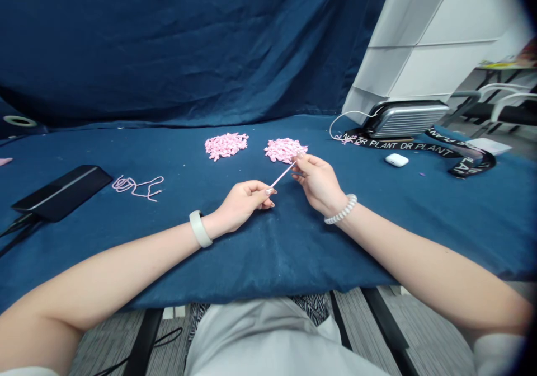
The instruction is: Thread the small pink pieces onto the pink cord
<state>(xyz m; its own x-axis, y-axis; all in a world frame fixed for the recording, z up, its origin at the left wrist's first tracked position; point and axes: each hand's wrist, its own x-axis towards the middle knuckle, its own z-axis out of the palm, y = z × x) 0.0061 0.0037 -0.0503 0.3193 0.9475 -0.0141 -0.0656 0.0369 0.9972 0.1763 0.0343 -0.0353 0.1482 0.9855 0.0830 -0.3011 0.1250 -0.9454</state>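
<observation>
A thin pale-pink strip (283, 175) is stretched taut on a slant between my two hands above the blue cloth. My left hand (247, 202) pinches its lower end between thumb and forefinger. The upper end sits in the pinch of my right hand (316, 180). Just beyond my right fingertips lies a heap of small pink folded pieces (285, 149). A second heap of similar pink pieces (225, 145) rests to its left, farther out than my left hand. Whether the strip is paper or cord I cannot make out.
On the left are a loose pink cord (136, 184) and a black power bank (62, 191) with a cable. To the right lie a white earbud case (396, 160), a black lettered lanyard (403, 145) and a ribbed silver case (411, 118). A blue curtain (188, 46) hangs behind.
</observation>
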